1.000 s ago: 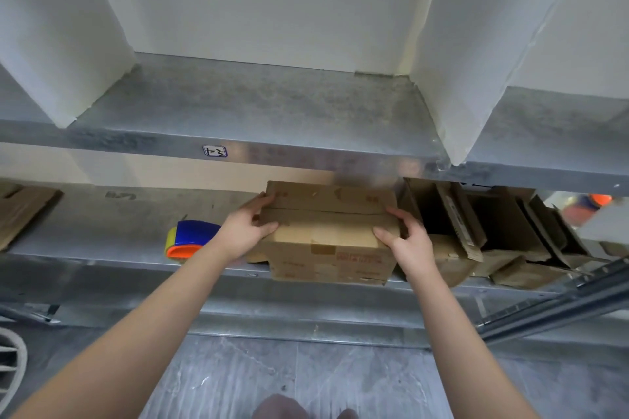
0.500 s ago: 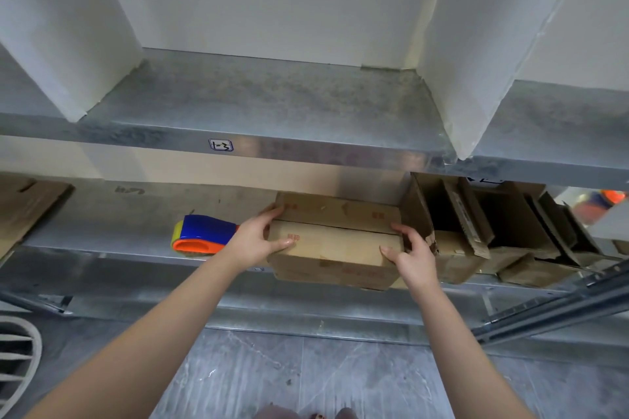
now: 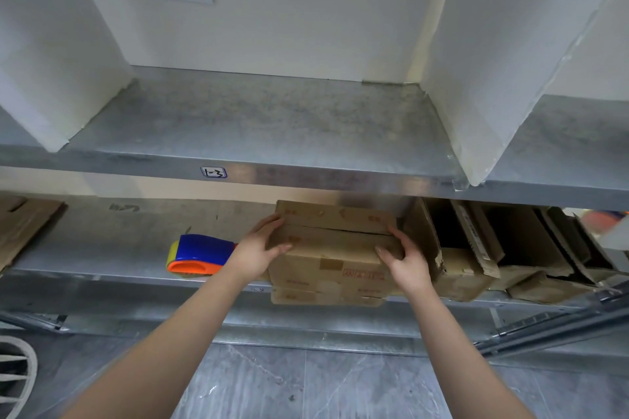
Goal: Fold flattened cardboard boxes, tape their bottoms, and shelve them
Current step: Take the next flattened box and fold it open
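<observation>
Both hands clasp the cardboard box [image 3: 333,258] at the lower shelf's [image 3: 102,248] front edge: the left hand [image 3: 253,250] curls round its left end, the right hand [image 3: 406,260] round its right. A tape dispenser [image 3: 200,253] lies just left of the box and open boxes [image 3: 459,269] stand just right. Above sits the upper shelf [image 3: 255,126].

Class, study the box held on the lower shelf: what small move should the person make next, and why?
Probably free the left hand and reach for the blue and orange tape dispenser beside it, the right hand pressing the flaps down: the brown cardboard box has its flaps folded shut, and the seam between them looks untaped.
</observation>
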Motion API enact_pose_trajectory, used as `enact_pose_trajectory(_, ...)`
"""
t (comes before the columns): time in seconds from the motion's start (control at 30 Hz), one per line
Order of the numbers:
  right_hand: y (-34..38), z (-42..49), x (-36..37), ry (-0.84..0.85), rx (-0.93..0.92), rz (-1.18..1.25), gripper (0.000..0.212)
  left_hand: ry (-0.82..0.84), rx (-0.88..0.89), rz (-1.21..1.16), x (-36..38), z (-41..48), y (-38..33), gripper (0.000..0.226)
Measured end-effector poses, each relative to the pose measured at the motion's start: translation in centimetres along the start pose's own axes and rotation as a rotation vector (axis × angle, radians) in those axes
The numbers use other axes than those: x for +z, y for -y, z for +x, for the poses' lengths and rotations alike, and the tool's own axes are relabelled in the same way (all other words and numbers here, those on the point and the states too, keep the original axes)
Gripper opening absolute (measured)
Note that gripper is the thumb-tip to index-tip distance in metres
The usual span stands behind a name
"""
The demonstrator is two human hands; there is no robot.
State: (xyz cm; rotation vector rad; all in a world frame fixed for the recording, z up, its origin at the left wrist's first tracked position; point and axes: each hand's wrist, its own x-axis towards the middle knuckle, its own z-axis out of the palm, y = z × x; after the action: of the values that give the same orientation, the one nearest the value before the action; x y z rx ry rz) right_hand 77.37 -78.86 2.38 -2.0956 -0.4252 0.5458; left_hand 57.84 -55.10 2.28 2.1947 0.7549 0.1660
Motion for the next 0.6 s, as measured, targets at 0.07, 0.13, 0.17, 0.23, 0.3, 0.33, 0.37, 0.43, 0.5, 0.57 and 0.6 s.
enact_pose_trajectory(0.07,0.1,0.1,0.1,-0.007,-0.014,-0.029,0.054,-0.001,-0.007,0.059,0.0,0.3,-0.1,0.062)
enact_pose_trajectory(0.13,-0.1,-0.3,0.2,-0.013,-0.031,-0.072,0.055,-0.02,0.038,0.191,0.0,0.1,0.0,0.061)
enact_pose_trajectory(0.17,-0.2,-0.7,0.2,-0.015,-0.039,-0.098,0.056,-0.044,0.096,0.243,0.0,-0.1,0.0,0.058)
enact_pose_trajectory(0.23,-0.2,-1.6,0.3,-0.048,-0.067,-0.162,0.057,-0.058,0.238,0.287,0.1,-0.5,-0.3,0.048)
enact_pose_trajectory(0.3,-0.2,-2.3,0.3,-0.122,-0.129,-0.242,0.057,-0.017,0.271,0.272,0.2,-0.9,-0.7,0.043)
enact_pose_trajectory(0.33,-0.2,-2.5,0.3,-0.145,-0.158,-0.269,0.055,0.002,0.254,0.263,0.1,-1.2,-0.9,0.051)
enact_pose_trajectory(0.37,-0.3,-2.7,0.5,-0.144,-0.172,-0.275,0.053,0.023,0.235,0.273,0.2,-1.5,-1.0,0.057)
enact_pose_trajectory(0.43,-0.3,-2.7,0.6,-0.107,-0.163,-0.25,0.051,0.056,0.209,0.324,0.4,-1.6,-0.9,0.051)
enact_pose_trajectory(0.5,-0.1,-2.2,0.5,-0.076,-0.161,-0.254,0.052,0.065,0.195,0.353,0.5,-1.5,-1.1,0.046)
enact_pose_trajectory(0.57,0.4,-1.6,0.0,-0.042,-0.157,-0.289,0.054,0.074,0.182,0.39,0.3,-1.1,-1.7,0.046)
enact_pose_trajectory(0.6,0.6,-1.4,-0.3,-0.021,-0.153,-0.309,0.056,0.083,0.18,0.42,0.1,-0.9,-2.0,0.046)
